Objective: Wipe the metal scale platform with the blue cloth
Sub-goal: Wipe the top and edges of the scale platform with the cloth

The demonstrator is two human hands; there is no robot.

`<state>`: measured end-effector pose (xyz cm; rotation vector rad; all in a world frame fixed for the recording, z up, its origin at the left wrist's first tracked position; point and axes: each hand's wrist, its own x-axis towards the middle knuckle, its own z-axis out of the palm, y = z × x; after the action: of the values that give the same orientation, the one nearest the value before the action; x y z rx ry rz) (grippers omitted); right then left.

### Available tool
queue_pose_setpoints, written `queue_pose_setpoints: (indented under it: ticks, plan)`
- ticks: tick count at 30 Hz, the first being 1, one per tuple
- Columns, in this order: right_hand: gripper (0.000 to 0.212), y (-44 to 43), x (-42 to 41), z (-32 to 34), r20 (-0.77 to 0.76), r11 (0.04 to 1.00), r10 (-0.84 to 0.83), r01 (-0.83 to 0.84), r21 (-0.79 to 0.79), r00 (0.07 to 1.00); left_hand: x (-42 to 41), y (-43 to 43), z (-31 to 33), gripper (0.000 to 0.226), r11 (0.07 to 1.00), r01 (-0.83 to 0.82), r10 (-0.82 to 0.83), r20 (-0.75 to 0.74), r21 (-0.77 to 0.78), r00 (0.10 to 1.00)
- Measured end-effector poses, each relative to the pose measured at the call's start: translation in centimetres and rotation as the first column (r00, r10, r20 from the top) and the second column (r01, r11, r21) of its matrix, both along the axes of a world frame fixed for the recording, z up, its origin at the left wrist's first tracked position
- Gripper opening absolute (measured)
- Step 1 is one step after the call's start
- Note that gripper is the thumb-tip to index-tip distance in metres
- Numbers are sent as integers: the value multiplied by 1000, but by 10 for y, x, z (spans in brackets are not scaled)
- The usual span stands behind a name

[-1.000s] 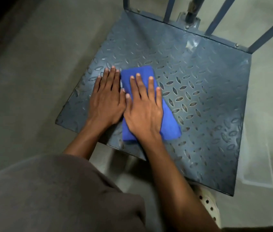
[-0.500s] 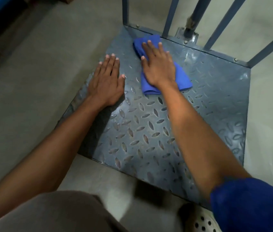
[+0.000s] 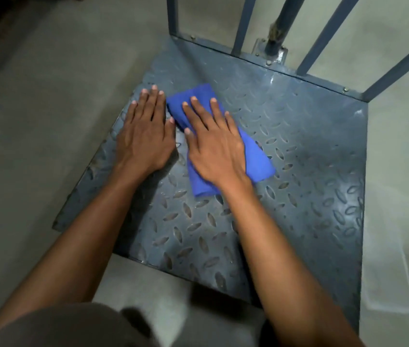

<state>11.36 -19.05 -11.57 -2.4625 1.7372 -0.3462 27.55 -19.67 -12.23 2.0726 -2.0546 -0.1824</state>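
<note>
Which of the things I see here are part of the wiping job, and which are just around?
Part of the job:
- blue cloth, folded, flat on the plate
- metal scale platform
- right hand, pressed flat on the cloth
- left hand, flat on the bare plate beside the cloth

Just around:
- upright bars at the platform's far edge
- concrete floor

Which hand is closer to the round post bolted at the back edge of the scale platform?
The right hand, flat on the blue cloth, lies nearer the round post. The left hand rests bare on the scale platform, farther left of it.
</note>
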Motion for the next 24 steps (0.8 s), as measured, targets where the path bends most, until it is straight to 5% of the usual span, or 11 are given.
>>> queue_pose_setpoints:
  ticks: [4, 9, 15, 20, 24]
  plan:
    - [55, -72, 39, 8, -23, 992, 115, -113, 60, 993, 13, -7, 2, 77, 998, -51, 50, 11, 28, 999]
    - [55, -125, 35, 18, -33, 994, 47, -44, 98, 998, 9, -24, 5, 75, 999, 5, -7, 41, 51, 999]
    - [57, -87, -83, 7, 17, 961, -275, 273, 51, 961, -43, -43, 10, 69, 983, 167, -169, 30, 73, 985]
    - [67, -27, -211, 1, 15, 810, -586, 586, -29, 810, -115, -27, 15, 74, 938, 333, -335, 1, 97, 942]
    - [63, 22, -207, 0, -22, 708, -707, 706, -37, 707, -133, -3, 13, 71, 916, 388, -391, 8, 103, 920]
